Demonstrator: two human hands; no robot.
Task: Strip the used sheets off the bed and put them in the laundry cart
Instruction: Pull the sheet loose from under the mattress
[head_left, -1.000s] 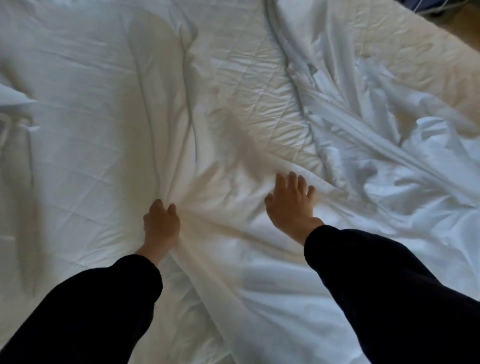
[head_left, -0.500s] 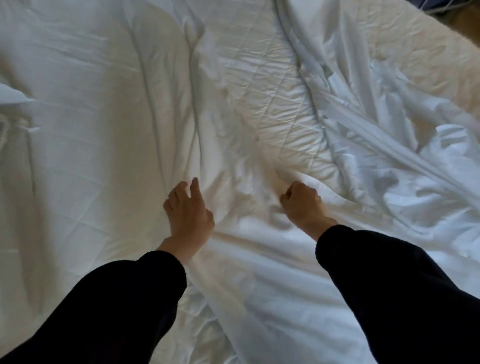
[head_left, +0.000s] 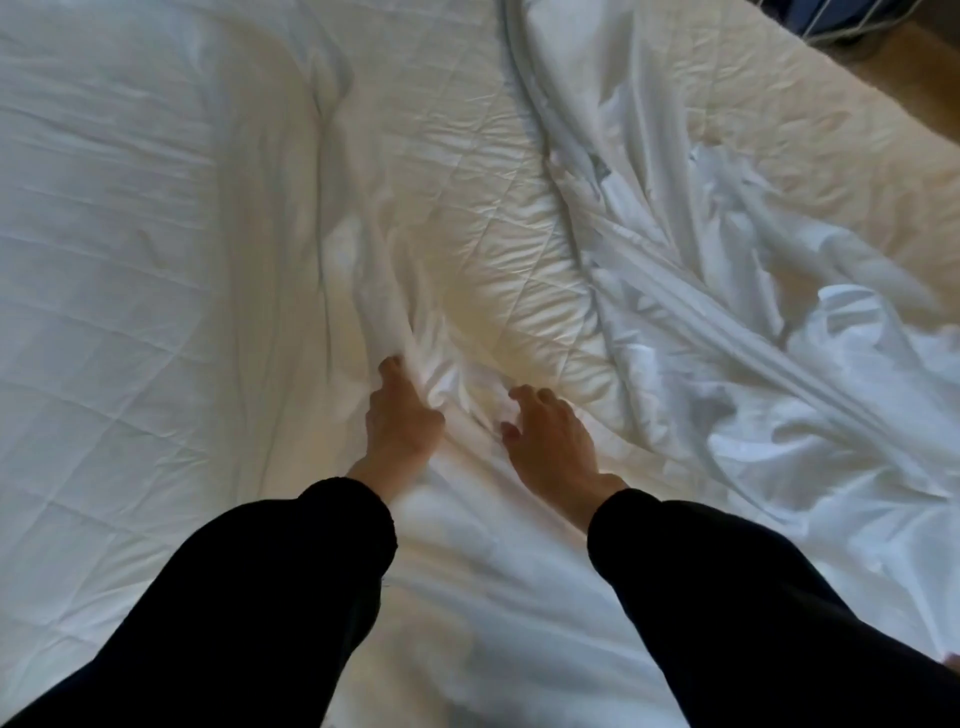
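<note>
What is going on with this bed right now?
A person in dark sleeves is stripping the bed. The left hand has a grip on a bunched fold of the white fabric bedsheet. The right hand rests on it beside, fingers bent; its hold is unclear. More crumpled white linen lies heaped to the right.
</note>
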